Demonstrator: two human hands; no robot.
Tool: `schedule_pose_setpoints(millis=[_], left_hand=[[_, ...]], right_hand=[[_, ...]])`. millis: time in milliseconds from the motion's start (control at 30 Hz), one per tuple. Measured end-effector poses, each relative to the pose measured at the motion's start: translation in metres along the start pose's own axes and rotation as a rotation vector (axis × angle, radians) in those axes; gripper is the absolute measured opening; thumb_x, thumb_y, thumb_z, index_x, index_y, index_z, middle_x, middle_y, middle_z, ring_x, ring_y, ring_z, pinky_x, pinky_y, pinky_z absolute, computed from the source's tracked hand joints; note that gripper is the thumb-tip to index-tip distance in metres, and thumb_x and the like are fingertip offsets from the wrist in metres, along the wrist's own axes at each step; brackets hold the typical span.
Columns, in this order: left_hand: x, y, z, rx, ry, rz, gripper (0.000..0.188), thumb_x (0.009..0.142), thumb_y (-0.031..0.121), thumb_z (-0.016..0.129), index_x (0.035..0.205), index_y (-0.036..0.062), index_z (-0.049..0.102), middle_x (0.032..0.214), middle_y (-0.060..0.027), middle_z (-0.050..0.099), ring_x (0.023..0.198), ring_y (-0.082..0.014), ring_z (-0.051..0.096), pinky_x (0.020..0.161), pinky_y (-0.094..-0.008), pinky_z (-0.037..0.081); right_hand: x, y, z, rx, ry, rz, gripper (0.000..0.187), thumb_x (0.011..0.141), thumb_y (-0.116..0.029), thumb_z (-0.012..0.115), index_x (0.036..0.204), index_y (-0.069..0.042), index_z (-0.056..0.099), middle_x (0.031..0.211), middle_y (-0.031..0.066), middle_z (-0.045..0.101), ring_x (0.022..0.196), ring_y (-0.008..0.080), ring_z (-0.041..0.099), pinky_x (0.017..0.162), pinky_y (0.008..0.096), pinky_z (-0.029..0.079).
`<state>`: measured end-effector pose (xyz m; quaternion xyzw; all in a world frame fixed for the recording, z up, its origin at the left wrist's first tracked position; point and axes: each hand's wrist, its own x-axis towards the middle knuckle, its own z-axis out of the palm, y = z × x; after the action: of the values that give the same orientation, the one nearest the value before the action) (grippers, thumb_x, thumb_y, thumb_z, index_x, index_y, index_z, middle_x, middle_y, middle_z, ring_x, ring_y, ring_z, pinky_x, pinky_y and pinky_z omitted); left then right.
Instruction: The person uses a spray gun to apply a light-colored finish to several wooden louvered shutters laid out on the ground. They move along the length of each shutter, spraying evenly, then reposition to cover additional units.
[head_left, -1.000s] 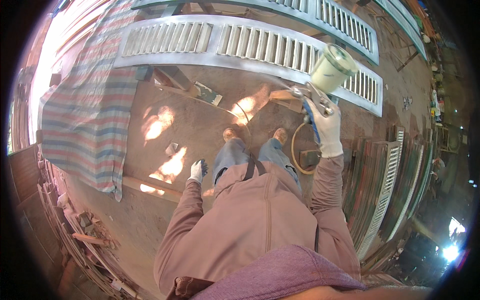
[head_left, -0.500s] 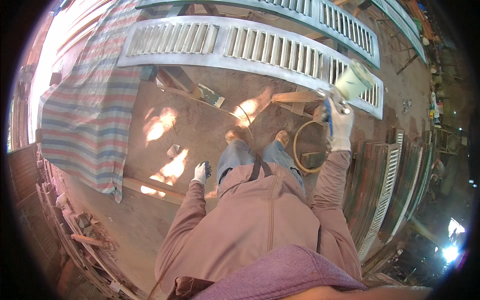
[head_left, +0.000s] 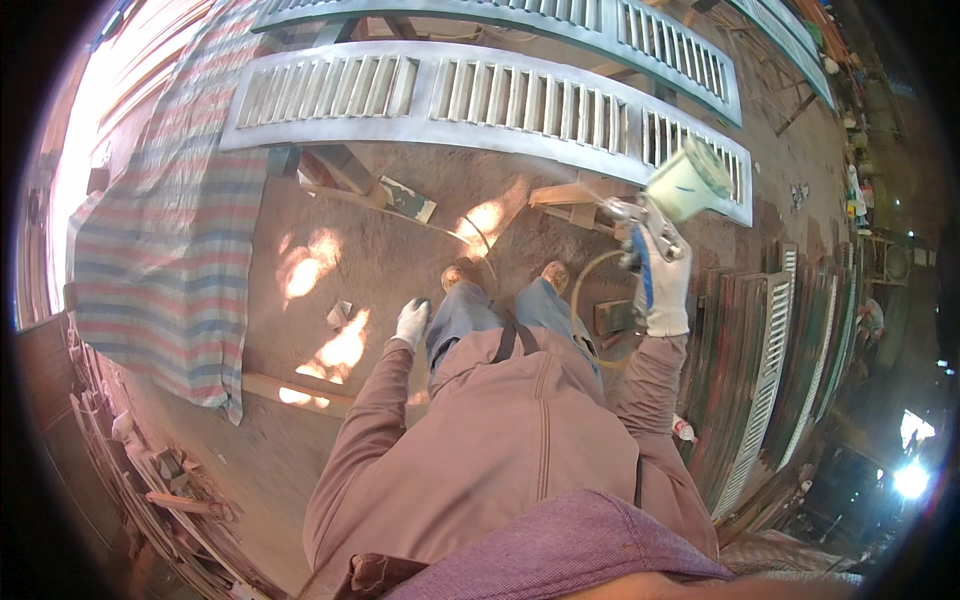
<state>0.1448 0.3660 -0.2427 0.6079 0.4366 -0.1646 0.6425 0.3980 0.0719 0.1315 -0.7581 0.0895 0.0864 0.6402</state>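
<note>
My right hand (head_left: 668,285), in a whitish glove, is closed round the handle of a paint spray gun (head_left: 640,228). A pale, semi-translucent paint cup (head_left: 690,180) sits tilted on top of the gun. From the nozzle a faint mist spreads leftward along the near edge of a white louvred panel (head_left: 425,95), which lies flat ahead of me; the gun does not touch it. A yellowish hose (head_left: 590,275) loops down beside my right leg. Low at my left side hangs my gloved left hand (head_left: 411,322), its fingers curled with nothing visible in them.
A second louvred panel (head_left: 680,50) lies beyond the first. Wooden supports (head_left: 565,195) stand beneath. Striped sheeting (head_left: 165,290) drapes over something on my left. Several louvred panels stand stacked (head_left: 765,370) on edge at my right. A timber strip (head_left: 300,388) lies on the ground.
My right hand has drawn the spray gun slightly left and nearer to me, and mist now shows at its nozzle. The view has shifted a little; my left hand has risen slightly.
</note>
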Motion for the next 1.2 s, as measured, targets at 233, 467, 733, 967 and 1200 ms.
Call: schedule_pose_setpoints(millis=[233, 467, 733, 967, 1200], left_hand=[[-0.089, 0.213, 0.169, 0.579, -0.688, 0.884, 0.053, 0.092, 0.037, 0.055, 0.132, 0.0014, 0.049, 0.129, -0.0221, 0.055, 0.119, -0.0376, 0.053, 0.102, -0.042, 0.042], [-0.099, 0.215, 0.265, 1.332, -1.321, 0.725, 0.077, 0.083, 0.07, 0.05, 0.135, 0.0128, 0.051, 0.148, -0.01, 0.041, 0.137, -0.0362, 0.034, 0.11, -0.0475, 0.032], [-0.115, 0.207, 0.286, 0.815, -1.037, 1.16, 0.114, 0.054, 0.047, 0.086, 0.145, 0.0048, 0.031, 0.144, -0.0223, 0.038, 0.129, -0.0404, 0.043, 0.104, -0.0477, 0.04], [-0.115, 0.172, 0.306, 1.1, -1.235, 1.072, 0.058, 0.07, 0.049, 0.072, 0.119, 0.0189, 0.064, 0.125, -0.0109, 0.057, 0.117, -0.0359, 0.051, 0.095, -0.046, 0.046], [-0.002, 0.134, 0.131, 1.164, -0.663, 0.917, 0.04, 0.077, 0.044, 0.064, 0.101, 0.013, 0.068, 0.132, -0.0151, 0.053, 0.127, -0.0429, 0.042, 0.095, -0.0521, 0.043]], right_hand=[[0.003, -0.015, -0.023, 0.053, 0.073, -0.016, 0.023, 0.093, -0.008, 0.062, 0.114, 0.0, 0.064, 0.076, 0.0038, 0.066, 0.053, 0.0075, 0.058, 0.048, 0.0228, 0.048], [0.003, -0.04, -0.122, -0.236, 0.432, -0.08, 0.031, 0.094, -0.009, 0.061, 0.124, -0.005, 0.06, 0.081, 0.0057, 0.067, 0.06, 0.0078, 0.059, 0.051, 0.0211, 0.048], [0.002, -0.052, -0.133, -0.151, 0.463, -0.061, 0.037, 0.094, -0.012, 0.06, 0.13, -0.004, 0.056, 0.103, 0.0047, 0.067, 0.072, 0.0074, 0.059, 0.062, 0.0209, 0.05], [0.018, -0.032, -0.051, -0.214, 0.228, 0.068, 0.038, 0.093, -0.008, 0.061, 0.131, -0.006, 0.057, 0.081, -0.0002, 0.062, 0.061, 0.0057, 0.055, 0.053, 0.021, 0.045], [0.004, -0.059, 0.105, -0.221, -0.086, -0.065, 0.035, 0.093, -0.006, 0.062, 0.128, -0.002, 0.059, 0.085, -0.0007, 0.064, 0.063, 0.0044, 0.056, 0.054, 0.0205, 0.046]])
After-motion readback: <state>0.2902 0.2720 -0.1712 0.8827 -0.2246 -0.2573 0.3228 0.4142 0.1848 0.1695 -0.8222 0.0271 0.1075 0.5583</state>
